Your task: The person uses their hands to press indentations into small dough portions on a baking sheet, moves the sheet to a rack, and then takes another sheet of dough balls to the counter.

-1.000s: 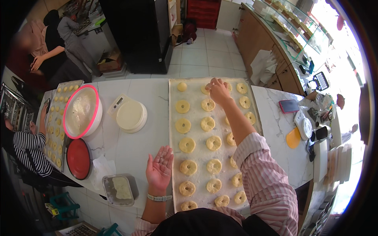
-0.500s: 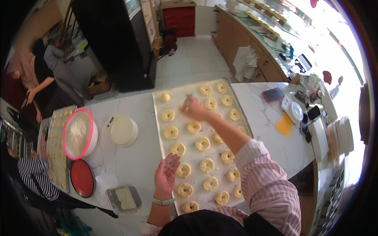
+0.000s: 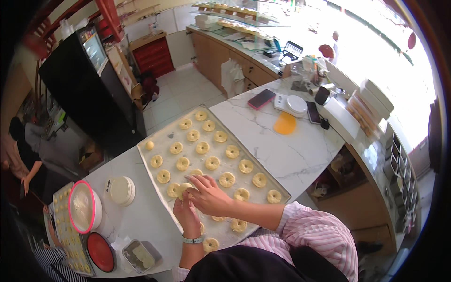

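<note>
The right hand (image 3: 210,198) has swung in to the left hand (image 3: 187,217) over the tray (image 3: 159,137), both gripping the dough (image 3: 183,189): pale yellow, rounded, partly hidden!

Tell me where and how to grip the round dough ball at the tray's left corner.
Cup the dough ball lightly round its sides, probably from above: it is rounded, shows no hole, and lies apart from the nearest dough ring, close to the edge of the tray.
</note>
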